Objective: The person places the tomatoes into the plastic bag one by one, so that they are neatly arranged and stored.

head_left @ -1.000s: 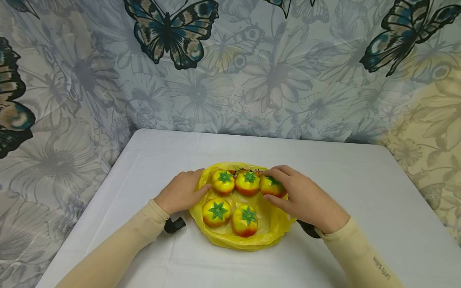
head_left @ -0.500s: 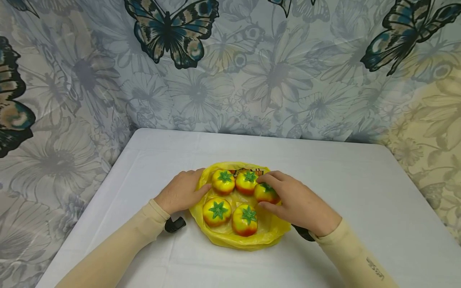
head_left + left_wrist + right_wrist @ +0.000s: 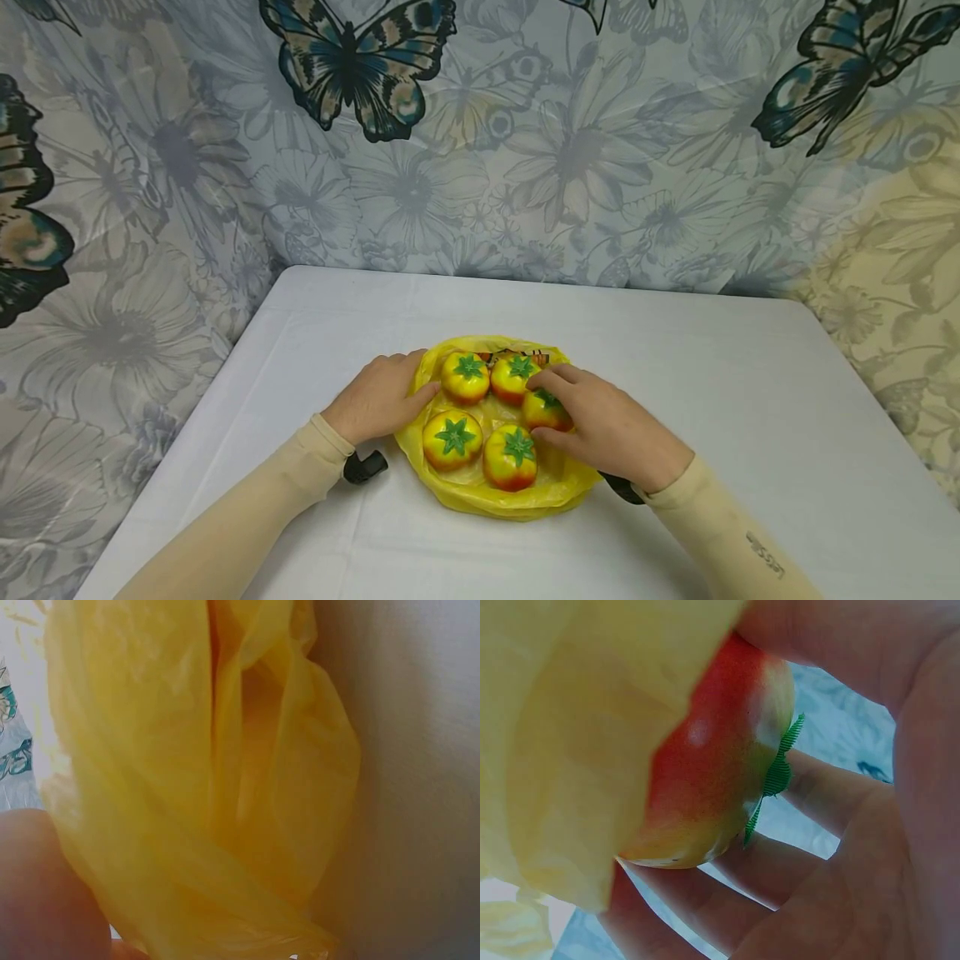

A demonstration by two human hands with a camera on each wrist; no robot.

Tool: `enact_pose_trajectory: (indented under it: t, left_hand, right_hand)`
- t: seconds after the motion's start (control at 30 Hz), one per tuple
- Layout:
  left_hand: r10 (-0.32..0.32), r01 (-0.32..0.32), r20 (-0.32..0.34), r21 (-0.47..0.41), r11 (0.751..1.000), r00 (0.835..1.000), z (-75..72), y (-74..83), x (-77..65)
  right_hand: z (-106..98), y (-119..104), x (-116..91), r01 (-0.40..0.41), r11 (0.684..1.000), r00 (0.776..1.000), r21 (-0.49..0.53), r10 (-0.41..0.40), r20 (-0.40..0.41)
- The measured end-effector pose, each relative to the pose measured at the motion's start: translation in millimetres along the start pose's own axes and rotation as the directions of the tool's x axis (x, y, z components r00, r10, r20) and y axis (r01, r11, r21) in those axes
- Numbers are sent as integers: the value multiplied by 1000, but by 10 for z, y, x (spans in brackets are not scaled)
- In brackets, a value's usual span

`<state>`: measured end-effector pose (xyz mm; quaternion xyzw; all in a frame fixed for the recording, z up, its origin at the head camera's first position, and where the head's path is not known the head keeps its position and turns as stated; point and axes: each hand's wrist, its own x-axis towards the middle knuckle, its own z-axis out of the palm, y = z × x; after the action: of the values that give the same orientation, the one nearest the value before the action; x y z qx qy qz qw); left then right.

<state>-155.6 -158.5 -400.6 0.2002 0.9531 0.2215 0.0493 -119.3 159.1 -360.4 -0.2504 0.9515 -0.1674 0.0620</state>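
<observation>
A yellow plastic bag (image 3: 517, 505) lies with its mouth spread wide and its rim rolled down. Inside it sit several glossy yellow-red tomatoes with green star-shaped tops, including a back-left one (image 3: 465, 387) and a front one (image 3: 510, 473). My left hand (image 3: 378, 400) grips the bag's left rim, thumb over the edge; its fingers are mostly hidden behind the plastic. On the right side, my right hand (image 3: 611, 425) holds another tomato (image 3: 712, 750) between thumb and fingers, within the bag. Yellow plastic (image 3: 187, 787) fills most of the left wrist view.
The bag rests on a white-covered table (image 3: 360, 308). Behind it hangs a cloth (image 3: 600, 167) printed with flowers and butterflies. A black wrist-camera piece (image 3: 365, 467) sits below my left wrist, and another (image 3: 624, 487) below the right.
My right hand has carried its tomato left and slightly toward me, away from the bag's right rim. The left hand and the other tomatoes have stayed nearly still.
</observation>
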Motion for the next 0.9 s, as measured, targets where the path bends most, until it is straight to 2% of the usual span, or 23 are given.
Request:
enact_pose_trajectory:
  t: [0.63, 0.8, 0.9]
  left_hand:
    - [31, -31, 2, -1, 1000, 1000, 33, 9, 33]
    - [20, -20, 7, -15, 1000, 1000, 40, -7, 30]
    - [-9, 11, 26, -46, 999, 1000, 51, -37, 10]
  right_hand:
    - [115, 60, 4, -56, 998, 997, -1, 56, 55]
    - [150, 65, 17, -54, 998, 996, -10, 55, 72]
    - [144, 73, 29, -55, 998, 995, -3, 55, 87]
